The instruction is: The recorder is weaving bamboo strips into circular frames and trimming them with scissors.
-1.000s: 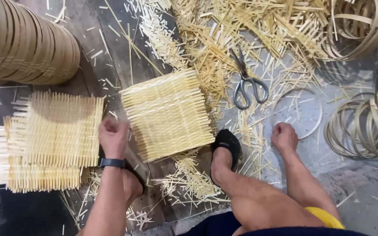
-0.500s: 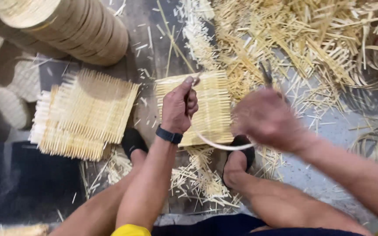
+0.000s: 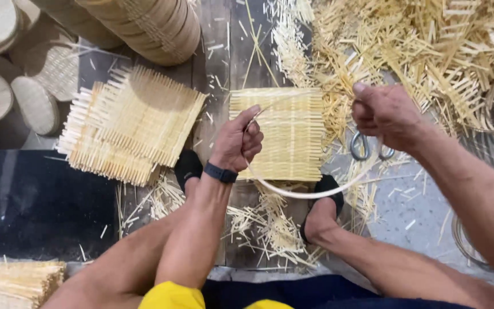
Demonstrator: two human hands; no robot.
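Your two hands hold a thin bamboo hoop (image 3: 307, 193) above a square woven bamboo mat (image 3: 278, 134) that lies flat on the wooden floor (image 3: 215, 51) between your feet. The hoop's lower arc shows clearly, curving from your left hand down past the mat's 6 o'clock edge and up toward your right hand; its upper arc is a faint line across the mat's top edge, hard to follow.

Your left hand (image 3: 238, 140) sits at the mat's 9 o'clock side, fingers curled closed around the strip, thumb up. A dark band (image 3: 220, 172) is on that wrist. Your right hand (image 3: 387, 114) is at the mat's 3 o'clock side, also closed on the strip, knuckles toward the camera. You cannot tell how much of the strip lies inside that fist.

Just below your right hand, at its 6 o'clock, the grey handles of a pair of scissors (image 3: 367, 147) lie on the floor, partly covered by the hand. Your right foot (image 3: 321, 209) in a dark sandal is at the mat's 5 o'clock corner, and the left sandal (image 3: 188, 166) at its 8 o'clock.

At 9 o'clock from the left hand lies a stack of untrimmed woven mats (image 3: 127, 126) with loose ends sticking out. A heap of bamboo offcuts (image 3: 430, 51) spreads at 1 o'clock, and a row of finished round trays (image 3: 144, 23) stands at 11 o'clock.
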